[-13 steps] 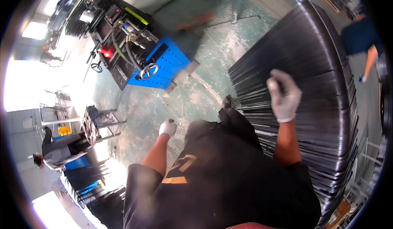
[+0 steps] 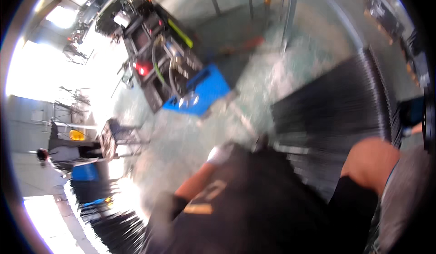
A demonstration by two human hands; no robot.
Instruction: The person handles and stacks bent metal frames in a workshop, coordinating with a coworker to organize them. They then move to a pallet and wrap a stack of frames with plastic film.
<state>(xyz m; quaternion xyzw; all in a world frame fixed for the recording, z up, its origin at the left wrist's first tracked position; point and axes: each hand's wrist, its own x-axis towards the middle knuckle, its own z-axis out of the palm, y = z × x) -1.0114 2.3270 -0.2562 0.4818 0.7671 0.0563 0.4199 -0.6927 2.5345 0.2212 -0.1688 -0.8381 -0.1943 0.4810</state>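
Observation:
My left hand [image 2: 220, 155], in a white glove, is at the front of my dark shirt, blurred, and its fingers cannot be made out. Close to the lens at the right edge is my right hand [image 2: 406, 199], in a grey-looking glove, its arm bent up. Only a broad blurred part of that glove shows; the fingers are hidden. Beside my right arm stands a large stack of long dark bars or tubes [image 2: 331, 104], nearest to that hand. I see nothing held in either hand.
Ahead to the left stands a machine with a blue perforated panel [image 2: 200, 95] and a handwheel. A person [image 2: 68, 153] is at the far left by a blue bin [image 2: 85, 172]. A grey post [image 2: 290, 15] rises ahead. More dark bars [image 2: 120, 229] lie at lower left.
My right hand has risen from over the stack to close by the lens at right. My left hand has moved inward to my shirt front. The whole view has shifted and blurred.

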